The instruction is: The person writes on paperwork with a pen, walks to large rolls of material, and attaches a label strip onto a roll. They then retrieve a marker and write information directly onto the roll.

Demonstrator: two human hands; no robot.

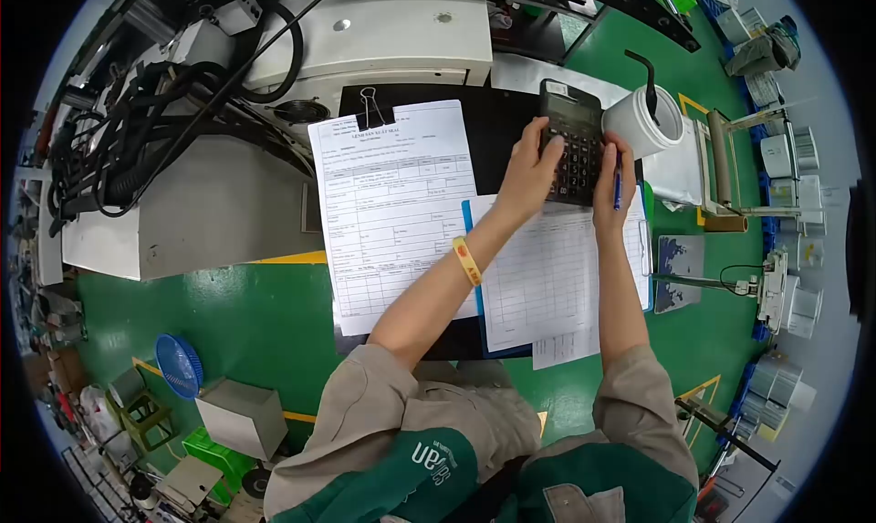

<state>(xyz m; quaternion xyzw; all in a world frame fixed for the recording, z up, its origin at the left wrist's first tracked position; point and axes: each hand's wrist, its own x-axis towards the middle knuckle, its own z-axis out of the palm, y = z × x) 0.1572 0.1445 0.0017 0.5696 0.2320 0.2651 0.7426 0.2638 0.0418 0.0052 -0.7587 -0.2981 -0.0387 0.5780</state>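
Observation:
A black calculator (573,149) is held between my two hands, tilted above the papers. My left hand (527,178) grips its left edge, with the thumb on the keys; a yellow band circles that wrist. Against the right edge rests my right hand (611,183), its fingers closed with a blue pen (618,185) among them. Below the hands lie a printed form (538,286) and a blue clipboard (467,214). To the left, another printed sheet (392,213) lies under a black binder clip (374,110).
A white cup-shaped container (643,121) with a black bent-handled tool (650,85) stands beyond my right hand. At the left are a machine housing (210,203) and bundled black cables (137,149). A blue basket (179,366) and white box (242,418) sit on the green floor.

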